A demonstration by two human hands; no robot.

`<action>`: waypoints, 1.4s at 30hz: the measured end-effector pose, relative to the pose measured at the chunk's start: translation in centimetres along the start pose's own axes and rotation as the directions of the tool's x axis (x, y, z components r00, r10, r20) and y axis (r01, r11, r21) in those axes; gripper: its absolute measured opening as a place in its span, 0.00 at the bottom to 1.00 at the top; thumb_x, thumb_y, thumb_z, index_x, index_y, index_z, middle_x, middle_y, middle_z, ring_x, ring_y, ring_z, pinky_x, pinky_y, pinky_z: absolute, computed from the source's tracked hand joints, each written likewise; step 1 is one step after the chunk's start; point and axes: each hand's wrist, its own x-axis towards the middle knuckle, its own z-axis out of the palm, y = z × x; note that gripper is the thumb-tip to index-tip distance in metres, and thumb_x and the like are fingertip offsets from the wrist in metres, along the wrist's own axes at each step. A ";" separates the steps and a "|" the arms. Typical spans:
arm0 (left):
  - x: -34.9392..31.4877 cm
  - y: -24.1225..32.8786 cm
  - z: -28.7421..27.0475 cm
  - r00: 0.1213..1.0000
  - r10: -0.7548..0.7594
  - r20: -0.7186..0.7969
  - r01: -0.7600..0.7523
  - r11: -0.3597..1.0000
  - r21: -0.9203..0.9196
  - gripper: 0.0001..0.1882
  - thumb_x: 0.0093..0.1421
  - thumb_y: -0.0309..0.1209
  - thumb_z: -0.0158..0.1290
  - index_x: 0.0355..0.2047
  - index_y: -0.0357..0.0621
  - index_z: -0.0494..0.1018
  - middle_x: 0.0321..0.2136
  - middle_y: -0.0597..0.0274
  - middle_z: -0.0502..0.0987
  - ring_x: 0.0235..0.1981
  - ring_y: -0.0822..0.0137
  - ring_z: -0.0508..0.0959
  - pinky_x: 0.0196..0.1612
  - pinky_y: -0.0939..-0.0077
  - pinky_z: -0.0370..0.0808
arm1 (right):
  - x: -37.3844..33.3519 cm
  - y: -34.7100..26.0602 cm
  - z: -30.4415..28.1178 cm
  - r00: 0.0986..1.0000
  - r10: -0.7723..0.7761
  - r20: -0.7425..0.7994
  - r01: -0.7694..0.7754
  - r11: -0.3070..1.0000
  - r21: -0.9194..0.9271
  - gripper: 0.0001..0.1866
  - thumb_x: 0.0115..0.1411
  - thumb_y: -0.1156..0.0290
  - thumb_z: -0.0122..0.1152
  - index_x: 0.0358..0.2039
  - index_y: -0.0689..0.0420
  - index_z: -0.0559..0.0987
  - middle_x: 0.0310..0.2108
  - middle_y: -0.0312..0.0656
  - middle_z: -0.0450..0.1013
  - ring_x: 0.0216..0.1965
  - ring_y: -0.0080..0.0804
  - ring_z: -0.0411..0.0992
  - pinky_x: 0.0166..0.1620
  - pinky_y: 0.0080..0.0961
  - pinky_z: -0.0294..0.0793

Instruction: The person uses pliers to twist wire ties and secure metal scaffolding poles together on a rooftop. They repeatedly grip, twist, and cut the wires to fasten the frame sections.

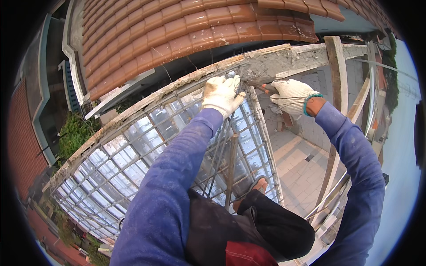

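My left hand, in a white knit glove, has its fingers curled over the steel bars at the upper corner of a rebar grid. To its right, my gloved right hand is closed around orange-handled pincers, whose head points left toward that corner. Several thin tie wires stick out around the right hand. The pincers' jaws are hard to make out among the wires and bars. Shiny metal decking lies beneath the grid.
A rough concrete beam runs beyond my hands, under an orange tiled roof. Wooden posts stand at right above a lower paved floor. A wooden stick rises near my sandalled foot on the grid.
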 end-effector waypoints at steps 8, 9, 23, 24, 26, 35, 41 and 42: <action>0.0 -0.1 0.4 0.999 0.021 -0.042 -0.021 1.000 0.006 0.31 0.62 0.50 0.64 0.60 0.44 0.79 0.42 0.60 0.85 0.47 0.54 0.83 0.54 0.53 0.77 | -0.3 2.6 0.2 0.915 -0.023 0.402 -0.313 0.586 0.747 0.23 0.72 0.61 0.69 0.56 0.65 0.74 0.33 0.43 0.80 0.26 0.29 0.83 0.28 0.32 0.89; 0.0 -0.1 0.4 0.999 0.017 -0.034 -0.017 1.000 0.009 0.31 0.63 0.50 0.64 0.60 0.45 0.79 0.42 0.60 0.85 0.47 0.54 0.83 0.54 0.53 0.77 | -0.1 2.5 0.0 0.914 -0.021 0.406 -0.305 0.626 0.718 0.24 0.70 0.62 0.72 0.55 0.65 0.75 0.33 0.44 0.80 0.26 0.29 0.83 0.27 0.31 0.88; 0.3 0.1 0.5 0.998 0.020 -0.054 -0.019 1.000 0.010 0.29 0.61 0.49 0.65 0.57 0.46 0.80 0.40 0.61 0.85 0.46 0.55 0.83 0.53 0.53 0.78 | 0.3 1.7 0.4 0.998 0.001 -0.062 0.001 1.000 0.027 0.24 0.58 0.62 0.72 0.50 0.63 0.79 0.36 0.49 0.84 0.33 0.44 0.85 0.39 0.43 0.85; 0.2 0.0 0.5 0.998 0.014 -0.055 -0.014 1.000 0.007 0.29 0.61 0.49 0.65 0.57 0.45 0.80 0.39 0.60 0.85 0.46 0.55 0.84 0.53 0.54 0.78 | -0.8 0.9 0.7 0.966 -0.085 -0.244 0.054 0.990 -0.128 0.24 0.57 0.63 0.72 0.50 0.62 0.78 0.34 0.49 0.83 0.33 0.45 0.84 0.38 0.44 0.85; 0.1 -0.2 0.4 0.998 0.006 -0.056 -0.006 1.000 0.008 0.29 0.61 0.49 0.65 0.57 0.45 0.80 0.38 0.60 0.85 0.45 0.55 0.84 0.52 0.54 0.79 | -1.6 -1.1 -0.6 0.946 -0.131 -0.296 0.007 0.923 -0.385 0.25 0.60 0.61 0.69 0.56 0.58 0.79 0.46 0.51 0.84 0.47 0.53 0.84 0.49 0.47 0.84; 0.5 0.7 0.3 1.000 0.010 0.014 -0.010 0.999 0.041 0.30 0.63 0.51 0.63 0.59 0.46 0.79 0.41 0.61 0.85 0.47 0.55 0.83 0.55 0.53 0.78 | 0.2 2.7 0.7 0.944 0.207 0.257 -0.292 0.887 0.359 0.25 0.70 0.58 0.59 0.61 0.58 0.82 0.34 0.47 0.84 0.29 0.41 0.85 0.40 0.38 0.87; 0.2 0.6 0.1 0.999 -0.020 0.034 0.018 0.998 0.065 0.35 0.64 0.58 0.62 0.61 0.47 0.78 0.53 0.59 0.84 0.56 0.55 0.81 0.61 0.53 0.75 | 0.4 2.9 3.6 0.995 0.094 0.029 -0.097 0.982 0.163 0.27 0.68 0.61 0.57 0.66 0.51 0.78 0.31 0.44 0.81 0.29 0.36 0.82 0.36 0.39 0.85; 0.1 1.2 -0.3 0.999 -0.036 0.005 0.036 0.999 0.023 0.31 0.65 0.56 0.63 0.59 0.50 0.80 0.58 0.58 0.82 0.59 0.55 0.80 0.63 0.53 0.73 | 0.1 2.8 3.1 0.974 0.143 0.176 -0.195 0.924 0.328 0.31 0.67 0.63 0.57 0.70 0.48 0.75 0.34 0.42 0.82 0.31 0.36 0.82 0.35 0.38 0.85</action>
